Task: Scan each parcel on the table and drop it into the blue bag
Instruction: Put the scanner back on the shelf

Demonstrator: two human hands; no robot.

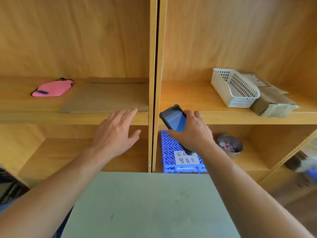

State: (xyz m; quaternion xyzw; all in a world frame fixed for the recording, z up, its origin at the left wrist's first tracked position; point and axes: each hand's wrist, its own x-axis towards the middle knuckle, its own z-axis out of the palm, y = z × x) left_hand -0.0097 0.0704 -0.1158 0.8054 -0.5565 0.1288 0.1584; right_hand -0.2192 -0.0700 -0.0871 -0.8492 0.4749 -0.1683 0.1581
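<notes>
My right hand (192, 134) grips a black handheld scanner (174, 120) with a lit blue screen, held up in front of the wooden shelving. My left hand (115, 133) is empty, fingers spread, raised near the edge of the middle shelf. The pale green table (145, 206) lies below both arms, and no parcel shows on the part of it I see. A sliver of blue (6, 206) shows at the lower left under my left arm; I cannot tell whether it is the bag.
Wooden shelving (153, 66) fills the view. The middle shelf holds a pink cloth item (51, 88), flat cardboard (106, 97), a white mesh basket (235, 88) and a worn carton (272, 103). Below stand a blue slatted crate with a handwritten label (171, 152) and a metal bowl (229, 146).
</notes>
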